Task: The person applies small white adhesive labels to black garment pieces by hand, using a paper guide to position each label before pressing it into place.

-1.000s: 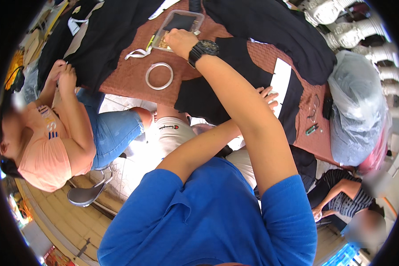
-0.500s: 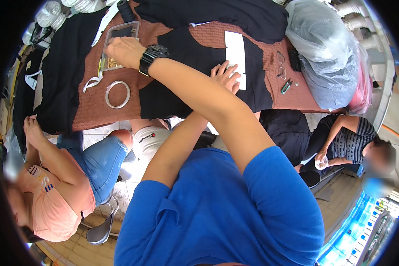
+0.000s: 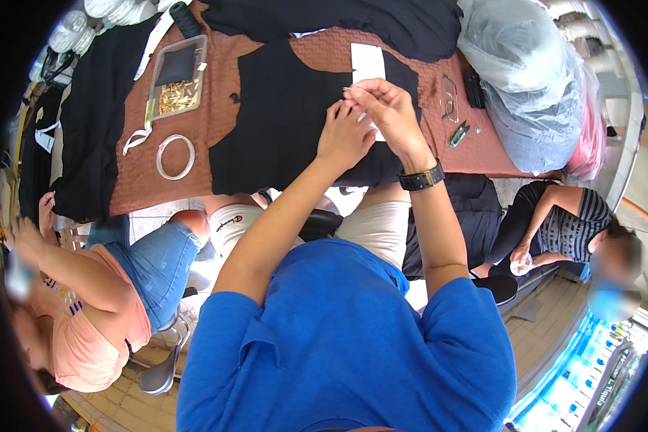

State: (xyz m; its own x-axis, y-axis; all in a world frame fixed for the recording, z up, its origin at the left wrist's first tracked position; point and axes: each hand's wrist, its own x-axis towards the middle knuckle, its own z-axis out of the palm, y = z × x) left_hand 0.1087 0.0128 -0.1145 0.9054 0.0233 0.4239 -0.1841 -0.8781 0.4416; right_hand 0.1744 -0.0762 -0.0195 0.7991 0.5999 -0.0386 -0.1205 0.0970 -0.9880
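Observation:
Black fabric (image 3: pixel 281 119) lies spread on the table with a white card strip (image 3: pixel 368 59) on top. My left hand (image 3: pixel 344 135) rests palm down over the fabric and the card's left edge, its fingers stretched and slightly bent. Just above its fingertips, my right hand (image 3: pixel 390 119) pinches a tiny, thin, pin-like piece (image 3: pixel 347 89), too small to name surely. A clear plastic box (image 3: pixel 153 90) to the left holds many small gold pieces (image 3: pixel 179 97) and a dark pad (image 3: pixel 177 65).
A clear ring (image 3: pixel 159 162) and white ribbon lie by the box. Glasses (image 3: pixel 450 101), thread snips (image 3: pixel 459 135) and a large plastic bag (image 3: pixel 525 86) are at right. More black cloth lies left and far. People sit on both sides.
My right hand has come back from the plastic box, over to the card, with a tiny piece between its fingertips. My left hand has shifted slightly left and down.

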